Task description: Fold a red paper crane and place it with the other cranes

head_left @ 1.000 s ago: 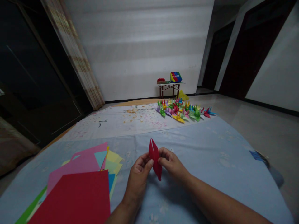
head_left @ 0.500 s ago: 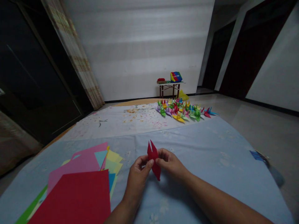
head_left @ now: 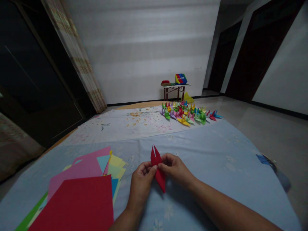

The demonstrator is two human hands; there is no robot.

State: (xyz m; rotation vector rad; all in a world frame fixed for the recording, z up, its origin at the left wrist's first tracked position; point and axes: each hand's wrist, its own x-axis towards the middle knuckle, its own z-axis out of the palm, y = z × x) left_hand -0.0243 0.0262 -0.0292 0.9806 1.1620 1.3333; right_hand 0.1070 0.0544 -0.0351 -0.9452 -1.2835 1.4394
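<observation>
A red folded paper is held upright between my two hands, above the light blue cloth. Two narrow points split apart at its top, and its lower end tapers to a single tip. My left hand pinches the left edge, thumb on the front face. From the other side my right hand grips the right edge, its thumb close to the left one. The fingers behind the paper are partly hidden.
Loose coloured sheets, a red one on top, lie at the left. Many folded paper cranes stand at the table's far right. Behind, a small table carries a colourful box. A blue object is at the right edge.
The red paper's lower tip has come further down and more of its lower part shows. Both hands keep their hold, almost in the same place.
</observation>
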